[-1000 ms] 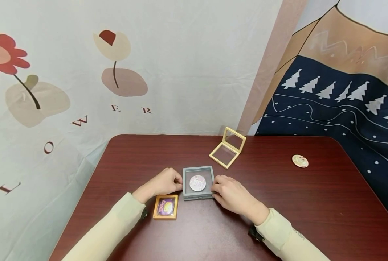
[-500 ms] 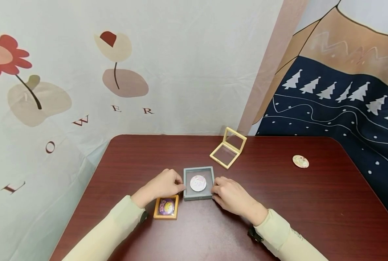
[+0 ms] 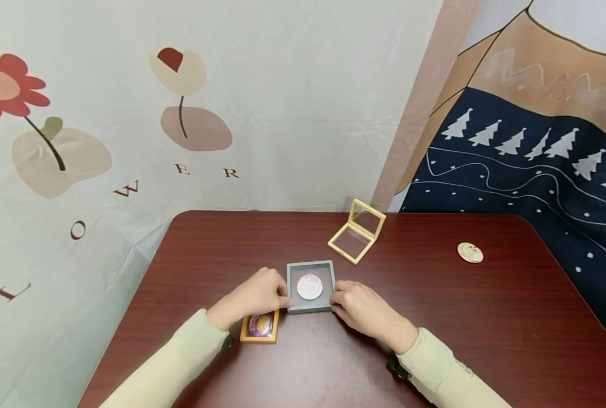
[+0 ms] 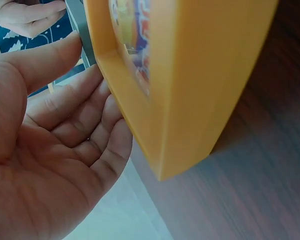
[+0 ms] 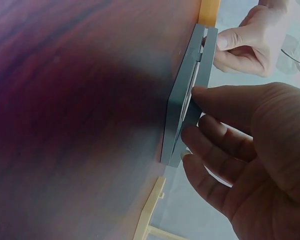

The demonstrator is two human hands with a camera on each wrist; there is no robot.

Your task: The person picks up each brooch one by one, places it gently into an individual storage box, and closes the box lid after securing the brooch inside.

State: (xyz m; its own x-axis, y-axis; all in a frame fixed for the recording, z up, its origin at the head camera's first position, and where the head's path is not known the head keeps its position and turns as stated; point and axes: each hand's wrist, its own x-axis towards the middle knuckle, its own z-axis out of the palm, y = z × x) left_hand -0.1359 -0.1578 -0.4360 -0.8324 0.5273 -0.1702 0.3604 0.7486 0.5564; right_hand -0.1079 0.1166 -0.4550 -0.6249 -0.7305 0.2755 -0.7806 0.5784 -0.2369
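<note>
A grey square display case (image 3: 310,309) with a clear window lies in front of me, a round pinkish-white badge (image 3: 310,287) inside. My left hand (image 3: 259,292) has its thumb and fingertips at the case's near left corner. Along the right side, my right hand (image 3: 366,309) holds the edge between thumb and curled fingers. From the right wrist, a narrow gap shows between the two halves of the grey case (image 5: 177,110). Partly beneath my left hand sits an orange case (image 3: 259,328) with a purple and yellow badge; its frame (image 4: 190,100) looms large in the left wrist view.
Farther back stands a pale yellow display case (image 3: 352,242), its lid raised. A loose round badge (image 3: 470,253) lies at the far right of the dark red table (image 3: 486,317). Printed curtains (image 3: 303,113) hang behind the table's back edge.
My left hand has slid toward me along the grey case's left side, to its near corner, covering more of the orange case. My right hand has stayed nearly still.
</note>
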